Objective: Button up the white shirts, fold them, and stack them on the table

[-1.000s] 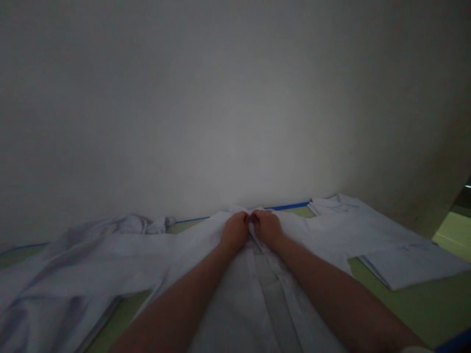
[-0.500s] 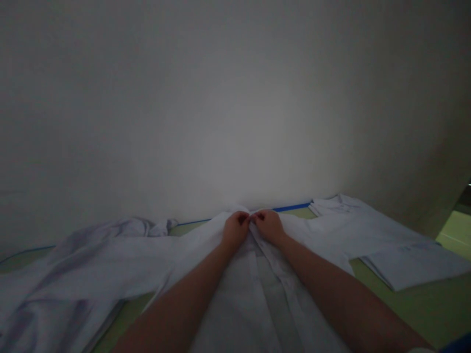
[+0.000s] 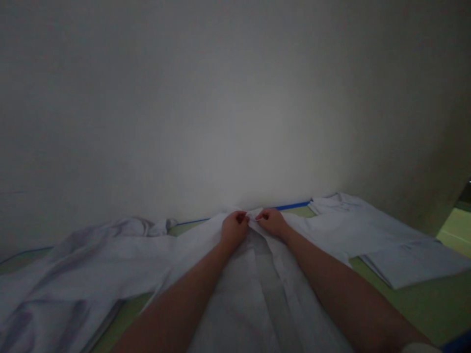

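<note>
A white shirt [image 3: 253,294] lies spread on the green table [image 3: 423,304] in front of me, its front placket running toward me. My left hand [image 3: 233,229] is closed in a pinch on the fabric at the collar end, close to the wall. My right hand [image 3: 273,223] pinches the same collar area just to its right. The two hands are a short gap apart, with the shirt fabric stretched between them. Both bare forearms lie over the shirt.
A crumpled white garment [image 3: 73,264] fills the left side. Folded white shirts [image 3: 368,230] are stacked at the right. A pale wall [image 3: 235,98] rises right behind the table, with blue tape [image 3: 292,206] along its base.
My hands, touching at the collar before, have drawn slightly apart. The shirt front now lies a little wider open below them.
</note>
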Motion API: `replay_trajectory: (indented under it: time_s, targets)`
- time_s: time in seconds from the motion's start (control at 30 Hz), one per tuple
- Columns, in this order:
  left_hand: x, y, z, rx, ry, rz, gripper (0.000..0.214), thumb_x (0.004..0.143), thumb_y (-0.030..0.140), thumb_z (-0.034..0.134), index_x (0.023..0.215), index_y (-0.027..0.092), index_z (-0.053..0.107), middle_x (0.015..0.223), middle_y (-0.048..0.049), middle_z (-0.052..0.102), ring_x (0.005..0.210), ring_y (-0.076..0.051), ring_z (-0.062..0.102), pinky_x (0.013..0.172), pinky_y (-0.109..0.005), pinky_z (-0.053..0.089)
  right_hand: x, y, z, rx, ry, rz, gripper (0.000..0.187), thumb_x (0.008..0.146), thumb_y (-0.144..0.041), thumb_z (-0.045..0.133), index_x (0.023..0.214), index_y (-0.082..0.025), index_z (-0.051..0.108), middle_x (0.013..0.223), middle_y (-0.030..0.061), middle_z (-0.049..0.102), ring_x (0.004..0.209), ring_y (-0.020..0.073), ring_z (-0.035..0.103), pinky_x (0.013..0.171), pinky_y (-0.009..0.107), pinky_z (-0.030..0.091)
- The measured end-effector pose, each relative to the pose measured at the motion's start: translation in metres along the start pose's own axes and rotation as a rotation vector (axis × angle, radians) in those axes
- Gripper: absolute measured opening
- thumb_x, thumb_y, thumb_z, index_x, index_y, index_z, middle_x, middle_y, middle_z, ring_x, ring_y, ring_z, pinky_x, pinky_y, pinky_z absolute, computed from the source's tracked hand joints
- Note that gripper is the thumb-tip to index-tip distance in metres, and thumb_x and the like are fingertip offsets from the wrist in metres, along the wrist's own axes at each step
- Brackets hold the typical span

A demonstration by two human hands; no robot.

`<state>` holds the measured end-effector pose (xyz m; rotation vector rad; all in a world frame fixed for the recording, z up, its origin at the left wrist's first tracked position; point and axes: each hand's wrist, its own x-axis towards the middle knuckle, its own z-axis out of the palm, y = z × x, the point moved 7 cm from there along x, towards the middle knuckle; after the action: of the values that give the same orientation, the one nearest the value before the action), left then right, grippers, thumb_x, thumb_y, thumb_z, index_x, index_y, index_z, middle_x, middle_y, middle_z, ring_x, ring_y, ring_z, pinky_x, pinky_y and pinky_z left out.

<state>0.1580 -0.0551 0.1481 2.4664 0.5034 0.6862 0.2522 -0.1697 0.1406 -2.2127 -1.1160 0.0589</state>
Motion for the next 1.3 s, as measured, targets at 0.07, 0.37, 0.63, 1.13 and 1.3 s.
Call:
replay_trajectory:
  time_s: [0.07, 0.37, 0.63, 1.13, 1.3]
  targets:
    - [-0.002, -0.001, -0.002, 0.095, -0.047, 0.001, 0.027, 0.079, 0.033, 0.051, 0.093, 0.016, 0.066, 0.090, -0.0097, 0.068, 0.083, -0.018, 0.062, 0.079, -0.029, 0.046, -0.003, -0.006, 0.004, -0.053, -0.084, -0.033, 0.025, 0.074, -0.025, 0.050, 0.086, -0.016, 0.069, 0.079, 0.0049, 0.067, 0.073, 0.0136, 0.058, 0.065, 0.020, 0.040]
    - [0.035, 0.004, -0.032, 0.306, -0.322, 0.171, 0.030, 0.064, 0.012, 0.053, 0.089, 0.019, 0.069, 0.104, -0.0121, 0.064, 0.097, -0.024, 0.058, 0.090, -0.033, 0.040, 0.010, -0.011, 0.007, -0.321, -0.448, -0.156, 0.019, 0.065, -0.014, 0.056, 0.076, -0.018, 0.071, 0.077, 0.0069, 0.069, 0.070, 0.0163, 0.061, 0.064, 0.022, 0.042]
    - [0.045, -0.009, -0.011, 0.274, -0.718, 0.333, 0.046, 0.054, 0.007, 0.058, 0.094, 0.028, 0.069, 0.098, -0.0007, 0.068, 0.091, -0.017, 0.061, 0.084, -0.023, 0.042, 0.040, -0.025, 0.009, -0.361, -0.444, -0.349, 0.057, 0.064, -0.009, 0.057, 0.119, -0.024, 0.056, 0.114, 0.0061, 0.060, 0.104, 0.0159, 0.054, 0.087, 0.023, 0.038]
    - [0.055, -0.026, -0.045, 0.477, -0.595, 0.245, 0.044, 0.050, 0.054, 0.071, 0.075, 0.019, 0.069, 0.071, -0.0050, 0.066, 0.069, -0.020, 0.060, 0.067, -0.025, 0.042, 0.054, -0.024, -0.001, -0.384, -0.336, -0.250, 0.029, 0.061, -0.037, 0.069, 0.082, -0.016, 0.070, 0.082, 0.0070, 0.066, 0.078, 0.0189, 0.058, 0.072, 0.025, 0.041]
    - [0.036, -0.023, -0.039, 0.446, -0.432, 0.327, 0.063, 0.054, 0.039, 0.075, 0.112, 0.021, 0.058, 0.114, -0.0107, 0.058, 0.105, -0.024, 0.052, 0.090, -0.029, 0.037, 0.027, -0.044, 0.002, -0.437, -0.155, -0.241, 0.050, 0.063, -0.025, 0.067, 0.111, -0.017, 0.057, 0.118, 0.0151, 0.051, 0.111, 0.0281, 0.044, 0.091, 0.037, 0.035]
